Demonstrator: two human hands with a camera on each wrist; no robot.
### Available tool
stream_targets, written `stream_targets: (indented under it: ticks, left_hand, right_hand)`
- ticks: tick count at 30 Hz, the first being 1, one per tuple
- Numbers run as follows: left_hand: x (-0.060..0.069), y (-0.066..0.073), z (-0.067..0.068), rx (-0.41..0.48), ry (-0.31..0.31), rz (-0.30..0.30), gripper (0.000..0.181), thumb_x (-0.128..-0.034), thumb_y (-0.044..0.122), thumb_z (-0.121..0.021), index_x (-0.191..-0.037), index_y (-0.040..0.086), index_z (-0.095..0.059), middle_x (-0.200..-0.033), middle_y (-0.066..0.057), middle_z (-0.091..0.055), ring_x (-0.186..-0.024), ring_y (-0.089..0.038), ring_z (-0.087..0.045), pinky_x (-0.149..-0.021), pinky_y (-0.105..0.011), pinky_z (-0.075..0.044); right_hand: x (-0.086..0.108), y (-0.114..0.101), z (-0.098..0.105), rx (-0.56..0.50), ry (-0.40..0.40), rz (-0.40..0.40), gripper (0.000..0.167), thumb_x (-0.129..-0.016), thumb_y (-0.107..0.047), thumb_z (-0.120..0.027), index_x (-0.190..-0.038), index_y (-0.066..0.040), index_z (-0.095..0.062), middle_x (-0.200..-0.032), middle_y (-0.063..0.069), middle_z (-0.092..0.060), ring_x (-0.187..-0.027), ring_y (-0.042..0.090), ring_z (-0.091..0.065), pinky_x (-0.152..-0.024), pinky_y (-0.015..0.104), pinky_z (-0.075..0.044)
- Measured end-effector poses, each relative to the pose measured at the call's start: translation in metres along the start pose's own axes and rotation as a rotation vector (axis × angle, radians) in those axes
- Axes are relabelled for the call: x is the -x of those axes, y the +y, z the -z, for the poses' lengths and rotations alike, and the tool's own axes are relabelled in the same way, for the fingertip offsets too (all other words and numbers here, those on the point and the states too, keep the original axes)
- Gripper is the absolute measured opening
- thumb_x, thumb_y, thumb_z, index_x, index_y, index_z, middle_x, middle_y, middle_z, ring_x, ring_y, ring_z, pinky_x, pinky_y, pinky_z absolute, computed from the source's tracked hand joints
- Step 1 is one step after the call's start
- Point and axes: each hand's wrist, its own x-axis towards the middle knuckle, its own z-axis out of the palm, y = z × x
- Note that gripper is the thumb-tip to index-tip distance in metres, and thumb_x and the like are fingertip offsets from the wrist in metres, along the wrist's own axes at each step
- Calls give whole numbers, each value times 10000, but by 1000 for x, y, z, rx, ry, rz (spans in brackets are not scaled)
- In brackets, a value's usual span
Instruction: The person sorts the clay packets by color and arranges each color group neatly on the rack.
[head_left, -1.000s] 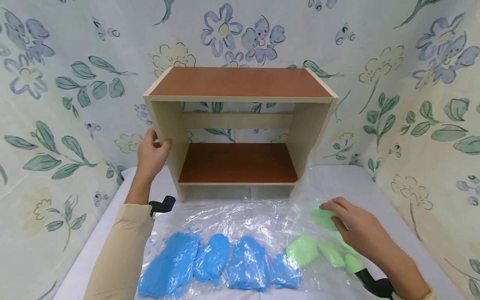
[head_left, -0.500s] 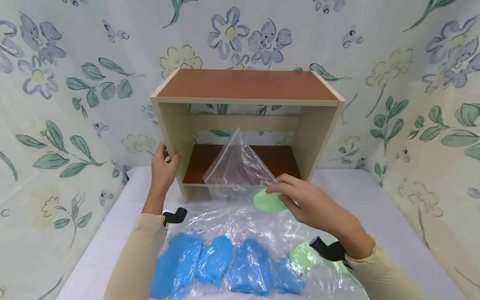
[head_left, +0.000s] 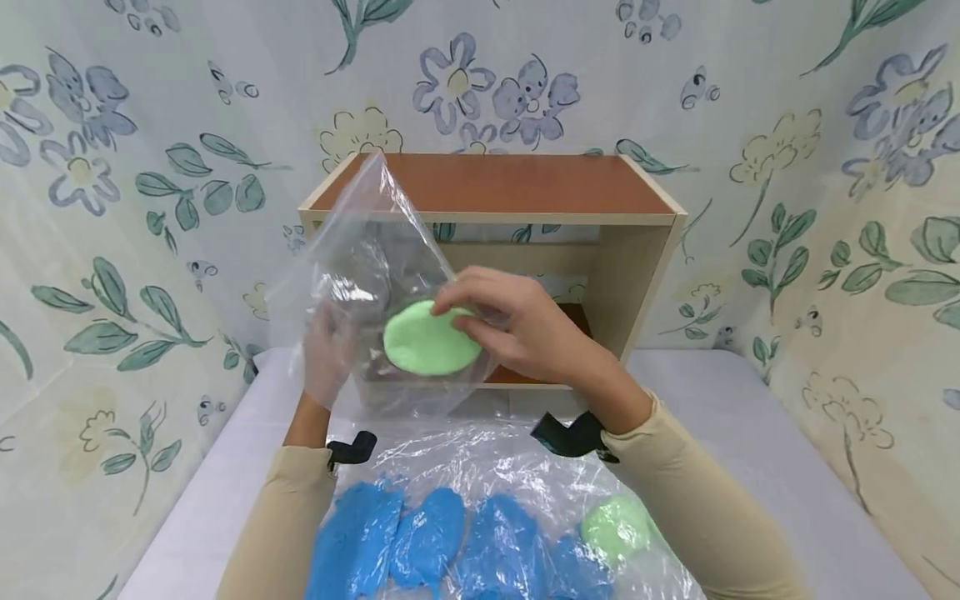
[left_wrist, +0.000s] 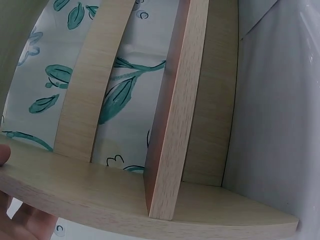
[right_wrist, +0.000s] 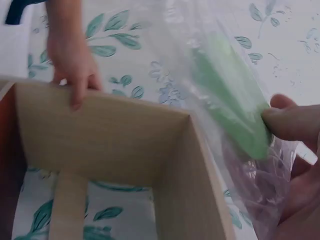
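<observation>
My right hand pinches a flat, oval light green piece inside a clear plastic bag, raised in front of the shelf unit. The right wrist view has the same green piece edge-on, with thumb and fingers on its end. My left hand holds the unit's pale side panel, thumb on the inner face and fingers outside. In the head view the hanging plastic lies over that hand, which shows only dimly through it.
Several blue pieces in clear plastic lie on the white-covered table before the unit. Beside them is a round green piece. Flowered cloth hangs behind and at the sides.
My right hand has lifted the bagged green piece from the right of the table and carried it left and up to the unit's front. My left hand stays on the side panel.
</observation>
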Motion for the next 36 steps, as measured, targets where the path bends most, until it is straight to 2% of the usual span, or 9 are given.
stream_targets:
  ticks: [1,6,9,13,20,23,26,30,36]
  left_hand:
    - [2,10,1,-33,-5,33,535,-952,242,-567,-1426,28,-441,-1419,-238,-526,-1322,-407,-491,-1143,-513,-394]
    - [10,30,2,-33,-8,54,518,-935,87,-586,-1416,-24,-432,-1360,-256,-558,-1212,-355,-551,-1053,-437,-466]
    - [10,33,3,24,-54,112,469,-969,138,-543,-1421,61,-444,-1412,-198,-531,-1293,-309,-512,-1048,-452,-464]
    - [9,33,4,39,-81,116,462,-981,167,-517,-1435,157,-433,-1512,-115,-485,-1435,-310,-431,-1086,-568,-449]
    - [10,32,3,18,-64,113,442,-992,187,-506,-1429,173,-436,-1520,-97,-476,-1440,-327,-424,-1093,-601,-429]
    - [10,32,2,23,-64,122,449,-989,188,-511,-1432,188,-438,-1520,-88,-476,-1439,-322,-427,-1089,-593,-437]
    - [10,32,3,17,-64,124,453,-986,191,-515,-1433,194,-440,-1516,-86,-480,-1432,-326,-435,-1074,-589,-453]
    - [10,31,4,8,-56,126,445,-986,186,-523,-1424,198,-445,-1508,-86,-487,-1414,-334,-454,-1046,-595,-474]
    - [11,32,2,26,-27,109,430,-976,155,-524,-1402,158,-467,-1469,-117,-524,-1370,-347,-495,-1047,-572,-482]
  right_hand:
    - [-10,-2,0,-25,24,-27,209,-905,3,-665,-1103,-53,-699,-1121,74,-700,-937,140,-604,-789,228,-540]
    - [-55,-8,8,-187,80,-173,307,-927,12,-620,-1232,-12,-634,-1254,99,-652,-995,155,-569,-826,214,-502]
    - [-77,-3,13,-287,123,-214,372,-925,35,-598,-1295,-2,-590,-1332,102,-610,-1089,134,-562,-877,203,-499]
    - [-100,10,16,-343,237,-274,416,-931,26,-594,-1343,-23,-561,-1371,89,-579,-1008,169,-586,-789,223,-522]
    - [-126,26,10,-60,309,-691,394,-948,-185,-632,-1333,-157,-556,-1426,6,-532,-1296,148,-514,-1008,288,-481]
    - [-133,24,7,53,282,-779,356,-969,-264,-593,-1300,-136,-564,-1469,23,-479,-1371,181,-440,-1088,313,-435]
    - [-132,22,8,198,259,-712,312,-985,-259,-542,-1250,-108,-607,-1447,55,-490,-1363,221,-434,-1105,327,-414]
    - [-116,23,17,310,216,-566,231,-981,-198,-516,-1106,-111,-691,-1208,49,-629,-1124,209,-553,-987,329,-467]
    - [-93,31,24,291,-63,-414,251,-986,-241,-540,-1167,-164,-696,-1083,37,-622,-1018,196,-502,-919,388,-405]
